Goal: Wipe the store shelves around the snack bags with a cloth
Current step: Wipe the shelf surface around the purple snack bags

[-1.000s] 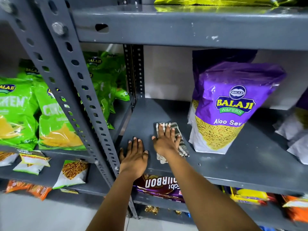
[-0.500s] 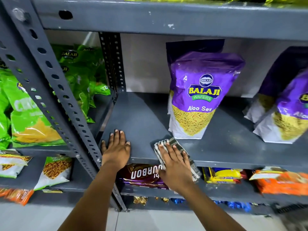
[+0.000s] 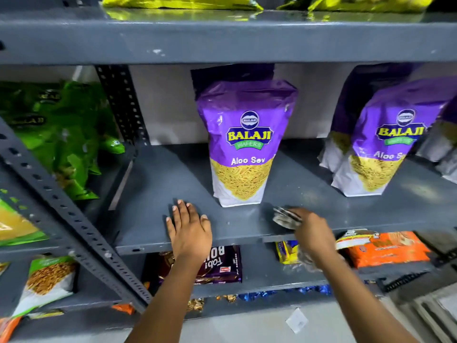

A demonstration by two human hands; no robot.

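A grey metal shelf (image 3: 158,194) carries an upright purple Aloo Sev snack bag (image 3: 246,142) in the middle and a second purple bag (image 3: 380,147) to its right. My right hand (image 3: 312,231) grips a bunched striped cloth (image 3: 284,216) on the shelf's front edge, just right of and in front of the middle bag. The hand and cloth are motion-blurred. My left hand (image 3: 189,229) lies flat, fingers apart, on the shelf's front part, left of that bag.
A perforated grey upright (image 3: 66,219) slants across the left. Green snack bags (image 3: 61,134) fill the neighbouring bay. Below lie a brown biscuit pack (image 3: 222,266), a yellow pack (image 3: 285,252) and an orange pack (image 3: 385,248). Yellow bags (image 3: 183,1) sit on the top shelf.
My right hand has dragged the cloth from the shelf's left part rightward along the front edge, past the middle purple bag. My left hand has stayed flat on the shelf.
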